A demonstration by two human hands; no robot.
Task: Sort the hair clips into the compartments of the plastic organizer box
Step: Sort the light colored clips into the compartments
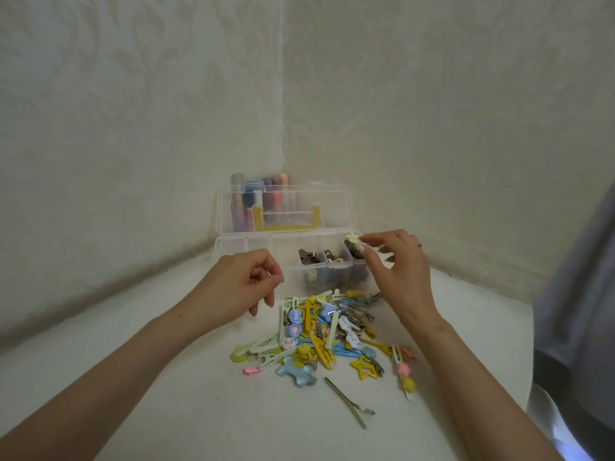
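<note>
Nearest the camera, on the white worktop [133, 377], one long pale green clip [349, 402] lies alone, just on the near side of the pile of hair clips [319, 331]. The pile is a tangle of yellow, blue, cream and pink pieces, too overlapped to count exactly; I make out two yellow stars, several blue ones and a small pink clip at its near left edge. It lies just in front of the organizer box [253, 247].

Over the pile's far left edge hangs the left hand [239, 287], fingers curled loosely, gripping nothing that I can see. The right hand [396, 264] is over the box's right end, thumb and forefinger pinching a cream flower clip [353, 240] above the rightmost compartment.

The box shows about six compartments in a row: the three on the right hold dark brown clips, the ones on the left look empty. Its clear lid stands open behind, with one yellow handle. Beyond the lid stand several coloured tubes [253, 201], perhaps six or seven.

My reading: the step in hand is dropping the cream clip in. The next move calls for lowering it clear of the divider, then letting go, and the left hand picking another from the pile
</note>
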